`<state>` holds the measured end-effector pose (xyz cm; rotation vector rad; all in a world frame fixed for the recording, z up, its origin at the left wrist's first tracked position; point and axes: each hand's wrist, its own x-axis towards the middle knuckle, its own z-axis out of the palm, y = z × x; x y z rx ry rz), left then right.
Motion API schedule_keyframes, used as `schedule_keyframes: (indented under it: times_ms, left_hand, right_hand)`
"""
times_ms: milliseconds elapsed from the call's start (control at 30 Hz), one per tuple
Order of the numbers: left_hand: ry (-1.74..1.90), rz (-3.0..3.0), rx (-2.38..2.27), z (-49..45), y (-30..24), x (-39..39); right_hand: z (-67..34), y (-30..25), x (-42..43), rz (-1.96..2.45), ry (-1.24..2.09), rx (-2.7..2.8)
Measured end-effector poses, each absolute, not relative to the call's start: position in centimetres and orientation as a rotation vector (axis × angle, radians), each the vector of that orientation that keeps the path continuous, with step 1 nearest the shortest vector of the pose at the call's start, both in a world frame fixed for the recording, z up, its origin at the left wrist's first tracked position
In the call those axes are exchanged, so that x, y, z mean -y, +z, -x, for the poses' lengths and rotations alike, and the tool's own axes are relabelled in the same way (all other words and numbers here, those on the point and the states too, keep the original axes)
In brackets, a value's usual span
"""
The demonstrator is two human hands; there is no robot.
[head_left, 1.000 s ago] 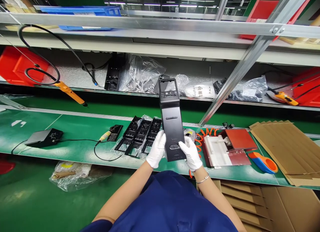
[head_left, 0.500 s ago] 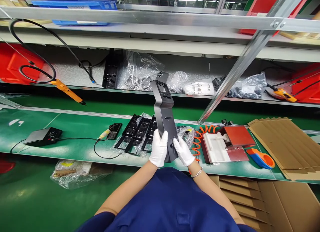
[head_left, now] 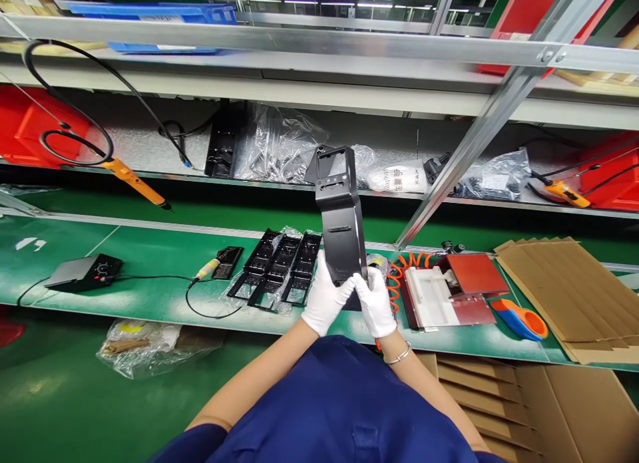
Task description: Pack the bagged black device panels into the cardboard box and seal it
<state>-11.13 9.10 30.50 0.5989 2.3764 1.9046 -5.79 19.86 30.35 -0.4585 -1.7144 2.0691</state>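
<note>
Left hand, right hand grasp black housing by its 6 o'clock end; 3 black frames at 8 o'clock from it. I'd tilt gently, far end clear of shelf.

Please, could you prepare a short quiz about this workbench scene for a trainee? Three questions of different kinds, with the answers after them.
1. True or false: the left grip and the right grip, both white-gloved, hold the long black part.
2. Fill in: the blue-and-orange object lies on the table between the red-and-white fixture and the ____.
3. What colour is the body of the hanging pen-shaped tool at the far left? A) green B) orange C) white

Key:
1. True
2. cardboard sheets
3. B
</note>
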Motion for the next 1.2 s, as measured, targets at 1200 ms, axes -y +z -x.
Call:
schedule_keyframes:
  times_ms: [1200]
  left_hand:
    - [2.309, 0.447, -1.313, 17.4, 32.9, -9.4]
  right_hand:
    - [2.5, 32.8, -19.9, -0.001, 2.586, 1.944]
